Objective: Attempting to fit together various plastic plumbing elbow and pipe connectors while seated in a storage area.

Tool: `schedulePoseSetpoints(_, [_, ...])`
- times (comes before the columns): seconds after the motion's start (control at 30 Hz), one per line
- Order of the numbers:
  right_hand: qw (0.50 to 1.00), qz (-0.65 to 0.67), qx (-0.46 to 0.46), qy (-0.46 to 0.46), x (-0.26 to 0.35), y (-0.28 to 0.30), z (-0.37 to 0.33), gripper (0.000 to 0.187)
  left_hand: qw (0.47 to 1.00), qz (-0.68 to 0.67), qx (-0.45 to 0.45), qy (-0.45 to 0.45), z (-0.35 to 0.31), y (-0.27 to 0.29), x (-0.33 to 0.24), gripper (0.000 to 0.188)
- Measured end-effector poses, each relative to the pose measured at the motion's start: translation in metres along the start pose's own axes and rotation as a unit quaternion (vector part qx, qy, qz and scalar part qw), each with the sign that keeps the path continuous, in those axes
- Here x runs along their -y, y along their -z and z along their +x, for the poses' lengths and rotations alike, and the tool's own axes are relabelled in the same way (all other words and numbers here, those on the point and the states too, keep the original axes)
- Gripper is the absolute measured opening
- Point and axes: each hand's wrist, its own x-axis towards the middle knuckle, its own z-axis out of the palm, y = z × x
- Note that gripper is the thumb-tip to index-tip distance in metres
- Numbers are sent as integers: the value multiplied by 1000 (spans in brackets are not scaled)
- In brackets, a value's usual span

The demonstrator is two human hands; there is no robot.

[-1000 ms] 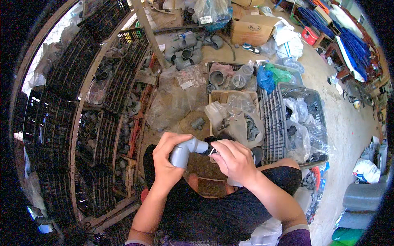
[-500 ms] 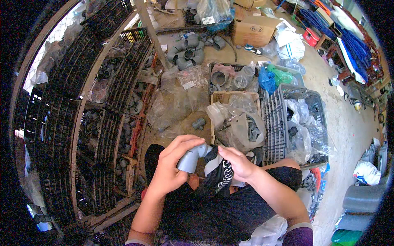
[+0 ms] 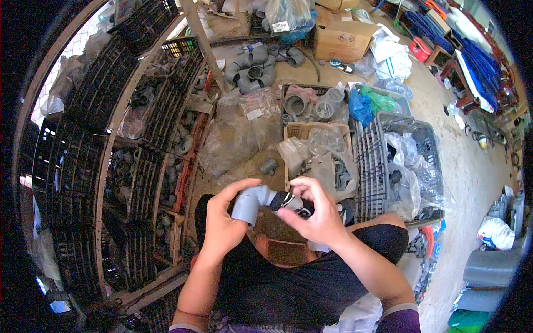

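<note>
So 0.5 s ago the black-and-white cloth (image 3: 290,203) was hanging down in a long fold, and now we've got it bunched up at the right end of the grey elbow fitting (image 3: 245,206). We're holding that elbow above our lap, left hand (image 3: 221,225) curled around its bend. Our right hand (image 3: 321,219) makes a loose C, thumb and fingers around the cloth. 1 loose grey fitting (image 3: 268,166) sits on the floor (image 3: 252,164) just beyond.
</note>
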Motion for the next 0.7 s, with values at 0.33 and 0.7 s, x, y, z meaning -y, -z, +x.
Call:
schedulePoseSetpoints(0.33, [920,-284,-27,270,-9,14,9,36,980,-154,-12,122,-1,-11,-12,47])
schedulePoseSetpoints(0.7, [986,-68,121,97,-13,22,5,28,991,55,103,-66,-5,-3,-15,59])
